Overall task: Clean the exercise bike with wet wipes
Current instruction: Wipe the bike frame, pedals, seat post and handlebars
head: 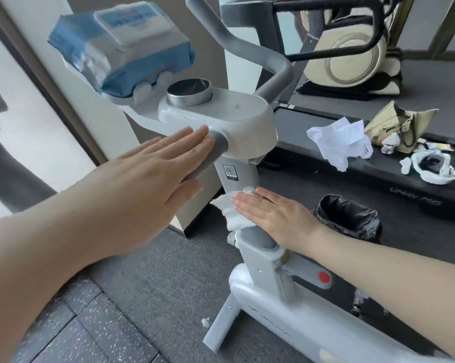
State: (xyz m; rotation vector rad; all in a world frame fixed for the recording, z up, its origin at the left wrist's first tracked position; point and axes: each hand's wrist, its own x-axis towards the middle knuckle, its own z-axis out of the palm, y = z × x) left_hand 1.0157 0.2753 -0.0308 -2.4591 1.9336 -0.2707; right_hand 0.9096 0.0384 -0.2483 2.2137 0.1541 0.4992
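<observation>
Mid-task: right hand (271,213) flat, fingers straight, pressing wet wipe (230,210) against exercise bike (247,176) post. Left hand (153,166) open, bracing handlebar (213,155). Wipe pack (121,48) on console. Lower frame probably unwiped.

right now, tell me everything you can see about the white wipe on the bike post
The wipe is a white, crumpled, damp-looking sheet pressed against the white upright post of the bike, just above the grey collar. The right hand holds it flat under open fingers. One corner sticks out to the left and a small bunched bit shows above the fingertips. It sits below the code sticker.
</observation>
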